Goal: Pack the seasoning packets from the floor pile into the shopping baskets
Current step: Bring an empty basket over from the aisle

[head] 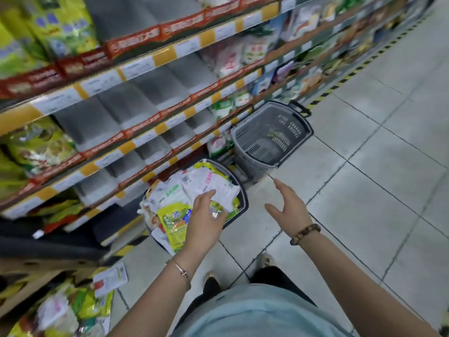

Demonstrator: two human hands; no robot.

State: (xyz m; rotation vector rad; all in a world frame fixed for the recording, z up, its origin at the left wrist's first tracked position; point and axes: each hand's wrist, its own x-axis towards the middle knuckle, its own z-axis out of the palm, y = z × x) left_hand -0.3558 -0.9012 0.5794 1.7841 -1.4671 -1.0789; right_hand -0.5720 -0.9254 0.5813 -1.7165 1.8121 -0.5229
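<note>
A dark basket [244,200] on the floor by the bottom shelf is heaped with white, pink and yellow-green seasoning packets [201,183]. My left hand [206,217] hovers over the heap, its fingers curled on the shiny edge of a yellow-green packet [173,222]. To the right, my right hand [289,207] is held open above the floor tiles, touching nothing. Farther back stands a grey basket [243,154], nearly empty, with one small item showing on its bottom. The floor pile of packets [73,307] lies at the lower left.
Shelves [145,132] run along the left, several bays bare, others stocked with bags. A white packet [110,279] lies loose beside the pile. My feet [264,261] stand on grey tiles; open floor extends right, with a black-yellow stripe [340,81] farther on.
</note>
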